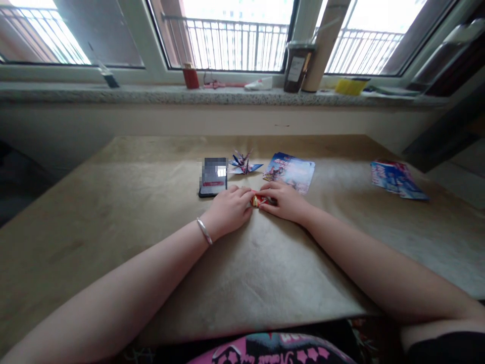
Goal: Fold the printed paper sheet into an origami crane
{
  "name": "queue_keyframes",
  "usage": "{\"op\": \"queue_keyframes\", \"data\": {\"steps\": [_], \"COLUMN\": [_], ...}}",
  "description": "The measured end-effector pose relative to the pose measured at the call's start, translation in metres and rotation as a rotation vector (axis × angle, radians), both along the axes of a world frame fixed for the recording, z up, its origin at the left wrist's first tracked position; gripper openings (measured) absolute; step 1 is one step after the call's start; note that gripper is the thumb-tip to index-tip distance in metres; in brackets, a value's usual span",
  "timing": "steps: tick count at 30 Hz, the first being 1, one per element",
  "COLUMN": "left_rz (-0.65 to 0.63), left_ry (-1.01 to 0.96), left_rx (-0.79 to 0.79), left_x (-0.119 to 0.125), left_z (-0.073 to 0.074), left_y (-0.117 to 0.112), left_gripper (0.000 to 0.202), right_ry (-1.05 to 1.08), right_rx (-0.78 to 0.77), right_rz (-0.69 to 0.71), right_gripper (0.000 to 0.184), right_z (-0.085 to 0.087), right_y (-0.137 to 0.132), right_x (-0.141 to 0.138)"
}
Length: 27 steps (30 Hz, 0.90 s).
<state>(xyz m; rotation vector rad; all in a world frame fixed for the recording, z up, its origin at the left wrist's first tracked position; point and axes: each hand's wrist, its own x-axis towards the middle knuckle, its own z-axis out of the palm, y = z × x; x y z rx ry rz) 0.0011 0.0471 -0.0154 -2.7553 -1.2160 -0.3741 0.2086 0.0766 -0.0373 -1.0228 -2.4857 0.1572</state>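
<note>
Looks like a small fold getting worked, so the next move probably calls for light, exact fingers. One red paper point(256, 200) mid-table point(242, 278): right hand point(287, 201) pinches its right end, left hand point(232, 208) covers the left, thumb hidden, can't tell the grip. Beyond: one phone point(212, 178), one folded figure point(245, 166), two card piles point(292, 171), one far right.

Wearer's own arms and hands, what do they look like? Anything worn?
Both hands are bare, no gloves. Left hand: silver-coloured bangle at the wrist. Right hand: nothing on the wrist; dark sleeve ending above the forearm. Left sleeve out of view.
</note>
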Motion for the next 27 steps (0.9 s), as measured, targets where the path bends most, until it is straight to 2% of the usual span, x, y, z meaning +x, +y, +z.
{"op": "queue_keyframes", "data": {"steps": [4,8,10,16,23,27], "left_rz": [0.05,0.007,-0.018,-0.088,-0.059,-0.071], "left_ry": [-0.117,-0.166,-0.203,-0.316,-0.199,-0.25], "left_rx": [-0.027,-0.073,-0.093,-0.054,-0.088,-0.102], "left_x": [-0.001,-0.005,-0.009,-0.014,-0.006,-0.008], "left_z": [-0.004,-0.004,-0.005,-0.011,-0.01,-0.011], "left_y": [0.0,0.005,0.011,0.02,0.014,0.015], "left_gripper": [0.031,0.026,0.022,0.016,0.012,0.014], "right_ry": [0.06,0.064,0.023,-0.036,0.103,0.204], "right_rx": [-0.004,-0.006,-0.001,0.026,-0.08,-0.18], "right_rz": [0.086,0.12,0.094,-0.112,-0.048,-0.131], "right_gripper": [0.021,0.013,0.016,0.016,0.009,0.012], "right_z": [0.002,0.01,0.012,0.008,0.002,0.001], "right_y": [0.001,-0.002,-0.004,-0.006,-0.001,-0.003], "right_x": [0.004,0.005,0.005,0.003,0.004,-0.001]}}
